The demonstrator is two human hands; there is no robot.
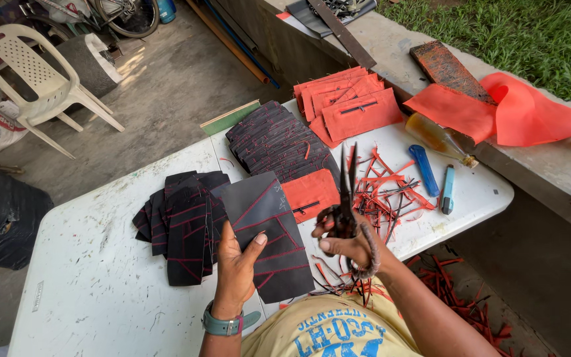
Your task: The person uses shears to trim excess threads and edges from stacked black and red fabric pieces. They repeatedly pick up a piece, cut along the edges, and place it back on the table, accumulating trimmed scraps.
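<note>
My left hand (236, 268) holds a black panel with red stitched lines (269, 228) by its left edge, thumb on top, just above the white table (87, 284). My right hand (346, 246) grips a pair of dark scissors (347, 188), blades pointing up and away, to the right of the panel. An orange piece with a black zip (310, 194) lies just behind the panel. A fanned row of matching black panels (183, 221) lies to the left of my left hand.
Another stack of black panels (279, 140) and orange zip pieces (345, 102) lie at the table's far side. Red and black offcuts (388, 195), two blue cutters (424, 170) and a glue bottle (439, 139) lie on the right. A white plastic chair (38, 76) stands far left.
</note>
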